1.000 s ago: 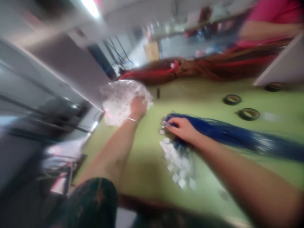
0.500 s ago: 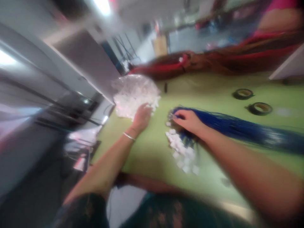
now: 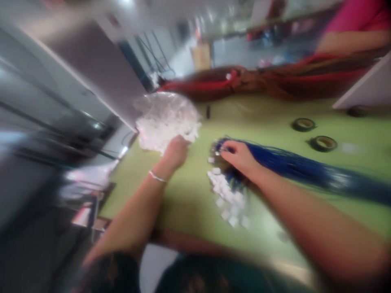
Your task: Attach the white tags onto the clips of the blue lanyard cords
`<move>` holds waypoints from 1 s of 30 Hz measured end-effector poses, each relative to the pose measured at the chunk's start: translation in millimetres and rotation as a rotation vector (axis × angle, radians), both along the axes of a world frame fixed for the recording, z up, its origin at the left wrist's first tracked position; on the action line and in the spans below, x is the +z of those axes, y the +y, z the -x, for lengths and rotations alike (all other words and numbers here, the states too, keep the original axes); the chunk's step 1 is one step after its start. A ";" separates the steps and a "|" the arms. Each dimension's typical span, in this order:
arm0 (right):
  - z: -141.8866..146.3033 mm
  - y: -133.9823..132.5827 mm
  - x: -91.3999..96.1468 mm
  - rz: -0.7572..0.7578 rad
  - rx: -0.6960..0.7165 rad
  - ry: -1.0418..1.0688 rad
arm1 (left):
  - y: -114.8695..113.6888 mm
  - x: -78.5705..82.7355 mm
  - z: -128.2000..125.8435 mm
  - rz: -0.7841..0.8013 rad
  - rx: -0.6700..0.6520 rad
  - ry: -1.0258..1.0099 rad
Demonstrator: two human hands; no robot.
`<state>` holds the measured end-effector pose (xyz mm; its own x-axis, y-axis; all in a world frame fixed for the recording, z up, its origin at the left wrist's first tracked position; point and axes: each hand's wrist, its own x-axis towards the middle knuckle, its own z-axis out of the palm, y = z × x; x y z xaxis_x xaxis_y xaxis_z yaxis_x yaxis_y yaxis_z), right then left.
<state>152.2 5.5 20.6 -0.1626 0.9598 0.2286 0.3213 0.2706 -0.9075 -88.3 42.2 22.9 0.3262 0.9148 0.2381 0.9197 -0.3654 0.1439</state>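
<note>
My left hand [image 3: 176, 152], with a bracelet on its wrist, is at the near edge of a clear plastic bag [image 3: 165, 118] of small white connector housings. Its fingers are curled together, and blur hides what they hold. My right hand [image 3: 238, 158] pinches the end of a blue wire at the left tip of a long bundle of blue wires [image 3: 293, 165]. Small metallic-looking ends show beside its fingertips. Below this hand lies a loose heap of white connectors [image 3: 227, 193], with a few blue wires among them.
On the green tabletop [image 3: 189, 203] are two rolls of black tape [image 3: 324, 143] and a small dark piece [image 3: 208, 112]. Red and brown wire bundles [image 3: 207, 84] run along the back. A person in a pink sleeve [image 3: 360, 16] is across the table. A pale panel [image 3: 366, 81] stands at right.
The view has shifted, so the table scene sits slightly further left. My left hand has drawn back slightly from the white pile, its fingers closer together. My right hand stays at the blue wire ends.
</note>
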 end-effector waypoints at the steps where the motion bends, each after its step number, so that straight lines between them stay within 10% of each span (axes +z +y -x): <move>1: -0.1 -0.1 0.4 0.003 0.001 -0.003 | 1.1 0.5 1.0 0.015 -0.012 0.012; 11: 1.1 -0.7 -0.4 -0.026 0.024 0.046 | 3.4 -7.4 -6.5 -0.039 -0.075 -0.183; 19: 1.5 -2.7 -0.2 0.051 0.004 0.083 | 0.9 -7.6 8.3 -0.021 0.184 -0.635; 30: 4.5 -3.6 4.7 0.011 -0.046 0.020 | -2.5 -15.6 -46.5 0.016 -0.198 -0.152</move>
<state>147.7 1.9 25.3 -0.1141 0.9687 0.2205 0.3153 0.2457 -0.9166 -41.9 39.7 7.4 0.4607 0.8409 0.2840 0.7977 -0.5326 0.2827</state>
